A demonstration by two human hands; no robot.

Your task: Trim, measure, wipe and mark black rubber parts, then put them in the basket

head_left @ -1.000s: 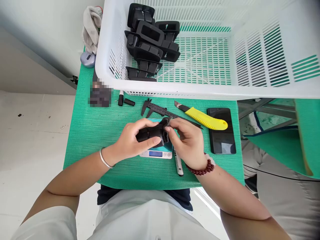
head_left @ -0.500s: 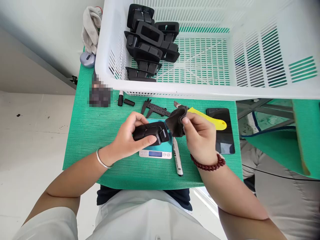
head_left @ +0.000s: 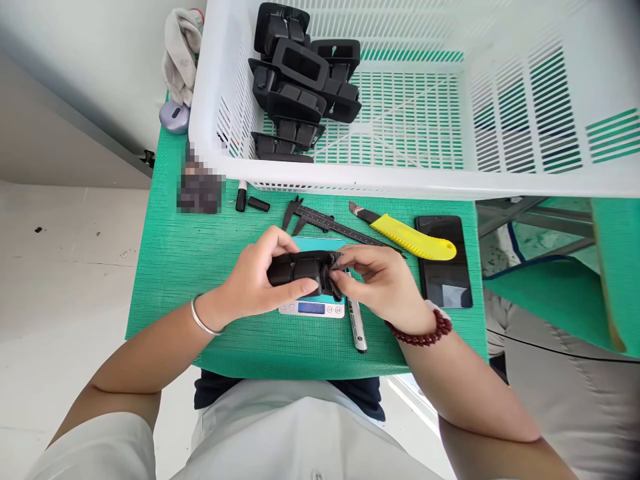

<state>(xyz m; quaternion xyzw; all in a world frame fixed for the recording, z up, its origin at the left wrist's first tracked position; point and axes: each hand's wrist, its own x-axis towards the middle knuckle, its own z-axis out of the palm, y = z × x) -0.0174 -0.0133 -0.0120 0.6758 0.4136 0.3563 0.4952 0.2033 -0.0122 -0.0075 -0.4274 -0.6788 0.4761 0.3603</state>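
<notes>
My left hand (head_left: 260, 277) grips a black plastic part (head_left: 306, 268) from its left end, thumb along the near side. The part looks like a molded housing with a flat rim. In my right hand (head_left: 377, 280), a crumpled dark cloth (head_left: 332, 283) is pinched between the fingers and pressed against the part's right end. Both hands are above a small digital scale (head_left: 311, 308) with a teal top, which they partly cover. Just below my right hand lies a white marker pen (head_left: 357, 323).
A white plastic basket (head_left: 400, 181) at the back holds several similar black parts (head_left: 295, 100). On the green mat (head_left: 200, 267) lie a black caliper (head_left: 320, 219), a yellow utility knife (head_left: 415, 238), a phone (head_left: 445, 267) and a black marker cap (head_left: 259, 204). A grey glove (head_left: 180, 60) is at the back left.
My right hand has moved left and slightly down, bringing the cloth from beside the black part onto its right end. My left hand keeps its hold almost in place.
</notes>
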